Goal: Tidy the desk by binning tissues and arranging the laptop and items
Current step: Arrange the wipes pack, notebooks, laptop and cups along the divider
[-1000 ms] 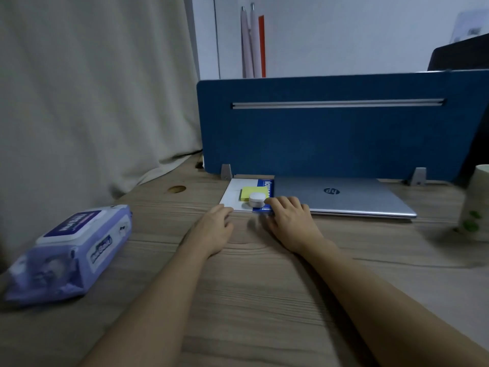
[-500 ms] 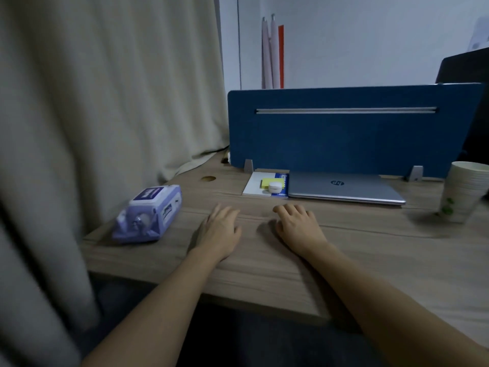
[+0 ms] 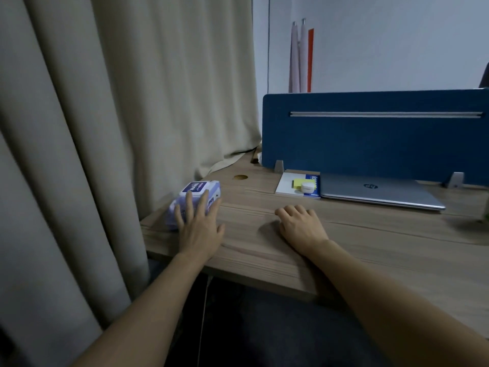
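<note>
Left hand (image 3: 199, 229) now reaches wipes pack (image 3: 194, 200) on desk (image 3: 370, 247).

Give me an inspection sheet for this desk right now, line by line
Surface: wooden desk, round grommet hole.
Job's things: closed silver laptop against blue divider; wet wipes pack near left edge; notepad carrying yellow sticky notes and small white jar.
Clutter: nothing seen.
Hands: left hand spread flat over the wipes pack; right hand loosely curled on the desk, empty.
Cables: thin white cord under desk.
Surroundings: beige curtain left.
</note>
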A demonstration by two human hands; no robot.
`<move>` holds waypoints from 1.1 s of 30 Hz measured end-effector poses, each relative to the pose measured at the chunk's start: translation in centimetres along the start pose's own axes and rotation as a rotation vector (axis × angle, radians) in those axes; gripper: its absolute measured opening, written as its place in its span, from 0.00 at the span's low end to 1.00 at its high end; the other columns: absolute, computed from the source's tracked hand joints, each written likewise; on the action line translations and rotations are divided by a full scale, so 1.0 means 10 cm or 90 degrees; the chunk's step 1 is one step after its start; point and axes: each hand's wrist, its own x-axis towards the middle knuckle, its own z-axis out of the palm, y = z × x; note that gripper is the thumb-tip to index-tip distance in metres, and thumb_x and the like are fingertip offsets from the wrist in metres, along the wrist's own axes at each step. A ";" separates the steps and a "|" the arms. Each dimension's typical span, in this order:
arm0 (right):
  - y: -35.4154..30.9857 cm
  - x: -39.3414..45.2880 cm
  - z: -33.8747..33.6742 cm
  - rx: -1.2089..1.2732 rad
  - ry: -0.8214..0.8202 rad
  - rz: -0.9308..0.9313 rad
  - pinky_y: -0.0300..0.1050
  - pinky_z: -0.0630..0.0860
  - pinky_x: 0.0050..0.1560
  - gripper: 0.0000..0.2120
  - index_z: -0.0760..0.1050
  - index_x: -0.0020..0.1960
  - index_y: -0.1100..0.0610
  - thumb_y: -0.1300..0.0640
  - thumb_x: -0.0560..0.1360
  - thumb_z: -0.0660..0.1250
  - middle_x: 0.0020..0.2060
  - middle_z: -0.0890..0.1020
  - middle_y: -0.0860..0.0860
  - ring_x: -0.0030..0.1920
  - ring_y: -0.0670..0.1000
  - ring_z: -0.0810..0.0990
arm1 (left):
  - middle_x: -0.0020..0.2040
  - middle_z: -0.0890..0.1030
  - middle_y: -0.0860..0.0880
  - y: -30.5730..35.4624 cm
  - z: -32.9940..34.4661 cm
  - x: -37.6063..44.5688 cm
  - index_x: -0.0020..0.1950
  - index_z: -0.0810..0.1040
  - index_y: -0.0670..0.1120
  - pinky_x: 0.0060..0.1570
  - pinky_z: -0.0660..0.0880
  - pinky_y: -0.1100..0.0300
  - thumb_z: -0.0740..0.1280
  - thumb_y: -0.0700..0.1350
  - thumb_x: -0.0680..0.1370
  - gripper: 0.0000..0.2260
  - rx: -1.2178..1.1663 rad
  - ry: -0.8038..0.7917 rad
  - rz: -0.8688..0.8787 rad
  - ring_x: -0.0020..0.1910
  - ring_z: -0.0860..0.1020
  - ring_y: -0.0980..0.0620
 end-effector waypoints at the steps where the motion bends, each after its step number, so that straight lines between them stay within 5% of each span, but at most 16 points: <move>1: 0.01 0.02 0.02 0.001 0.005 0.002 0.53 0.69 0.60 0.15 0.67 0.67 0.51 0.52 0.81 0.54 0.64 0.74 0.52 0.63 0.56 0.71 | 0.80 0.55 0.48 -0.03 0.02 0.02 0.75 0.63 0.56 0.72 0.43 0.33 0.70 0.56 0.72 0.34 -0.012 -0.009 -0.031 0.77 0.46 0.36; 5: 0.08 0.11 0.09 0.027 0.020 0.030 0.54 0.70 0.59 0.15 0.68 0.66 0.50 0.50 0.80 0.55 0.62 0.75 0.52 0.62 0.56 0.72 | 0.80 0.43 0.46 -0.06 0.10 0.15 0.78 0.50 0.55 0.67 0.50 0.27 0.68 0.56 0.73 0.39 -0.069 -0.031 -0.137 0.74 0.40 0.28; 14: 0.35 0.36 0.25 0.084 0.039 0.086 0.54 0.69 0.61 0.17 0.68 0.66 0.49 0.44 0.80 0.55 0.64 0.75 0.51 0.65 0.54 0.70 | 0.74 0.62 0.37 -0.09 0.28 0.42 0.74 0.66 0.47 0.63 0.67 0.37 0.71 0.51 0.72 0.32 -0.085 0.066 -0.060 0.65 0.63 0.30; 33: 1.26 0.90 0.57 0.018 0.118 0.145 0.53 0.69 0.54 0.14 0.71 0.60 0.52 0.47 0.79 0.58 0.59 0.76 0.51 0.58 0.55 0.73 | 0.75 0.63 0.42 0.79 1.14 1.39 0.75 0.65 0.49 0.64 0.66 0.44 0.70 0.54 0.73 0.33 -0.116 0.061 0.051 0.65 0.65 0.35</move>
